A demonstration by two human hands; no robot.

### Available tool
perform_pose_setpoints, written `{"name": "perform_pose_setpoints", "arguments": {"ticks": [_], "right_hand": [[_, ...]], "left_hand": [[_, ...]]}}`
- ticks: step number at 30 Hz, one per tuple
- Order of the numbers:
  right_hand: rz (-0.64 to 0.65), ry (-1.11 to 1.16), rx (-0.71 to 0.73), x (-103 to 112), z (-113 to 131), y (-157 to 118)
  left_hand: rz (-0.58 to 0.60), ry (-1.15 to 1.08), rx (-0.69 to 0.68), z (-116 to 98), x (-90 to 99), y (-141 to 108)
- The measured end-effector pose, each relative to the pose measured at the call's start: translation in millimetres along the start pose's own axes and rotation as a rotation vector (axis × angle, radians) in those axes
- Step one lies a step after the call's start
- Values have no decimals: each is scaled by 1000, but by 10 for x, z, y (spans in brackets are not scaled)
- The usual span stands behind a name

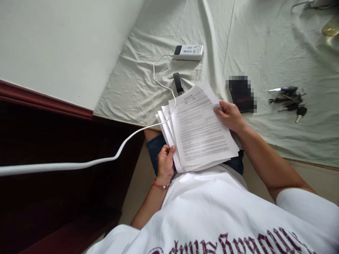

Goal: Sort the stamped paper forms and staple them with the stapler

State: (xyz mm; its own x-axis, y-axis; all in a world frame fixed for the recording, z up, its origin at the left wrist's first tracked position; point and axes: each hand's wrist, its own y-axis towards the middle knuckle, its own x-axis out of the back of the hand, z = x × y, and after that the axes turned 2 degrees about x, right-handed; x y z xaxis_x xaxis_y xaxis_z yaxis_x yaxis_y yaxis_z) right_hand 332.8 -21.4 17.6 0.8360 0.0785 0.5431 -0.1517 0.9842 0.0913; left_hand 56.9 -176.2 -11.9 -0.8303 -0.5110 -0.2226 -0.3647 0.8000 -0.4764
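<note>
Several printed paper sheets (200, 130), loosely fanned at their left side, are held over my lap and the table's front edge. My left hand (166, 162) grips the sheets at their lower left edge, thumb on top; a red bracelet is on that wrist. At the upper right edge, my right hand (229, 114) pinches the sheets between thumb and fingers. The top sheet carries dense lines of print, too small to read. A white cable (137, 132) passes across the left edge of the papers. Beyond their top edge lies a black strap-like object (178, 83).
On the pale green tablecloth (140, 88) lie a white power bank (189, 52) joined to the cable, a dark, partly pixelated object (241, 94), and a bunch of keys (290, 100). A yellowish item (331, 28) is at the far right.
</note>
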Motion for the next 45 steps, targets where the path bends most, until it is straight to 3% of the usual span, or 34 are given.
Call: {"name": "perform_pose_setpoints", "arguments": {"ticks": [8,16,18,23,27,32,36,41,45], "right_hand": [[-113,-176,57,-42,85,-2],[195,-186,-28,29,114,8],[173,-148,-4,41,113,-3],[-46,-86,23,64,50,-5],[-146,-25,-6,94,15,12],[-122,12,-24,115,10,17],[-114,23,-26,123,-26,24],[-85,113,-26,123,-32,29],[30,242,-18,109,0,18]], "left_hand": [[-54,-6,24,14,-13,6],[-76,-88,-18,5,-56,-26],[-94,-80,-44,1,-51,-30],[-76,51,-81,-1,-2,-23],[-83,22,-146,-6,26,11],[-131,-72,-36,-39,20,13],[-59,-83,69,-59,-12,-34],[-36,-61,69,-70,-51,-49],[-74,-42,48,-75,-59,-41]]}}
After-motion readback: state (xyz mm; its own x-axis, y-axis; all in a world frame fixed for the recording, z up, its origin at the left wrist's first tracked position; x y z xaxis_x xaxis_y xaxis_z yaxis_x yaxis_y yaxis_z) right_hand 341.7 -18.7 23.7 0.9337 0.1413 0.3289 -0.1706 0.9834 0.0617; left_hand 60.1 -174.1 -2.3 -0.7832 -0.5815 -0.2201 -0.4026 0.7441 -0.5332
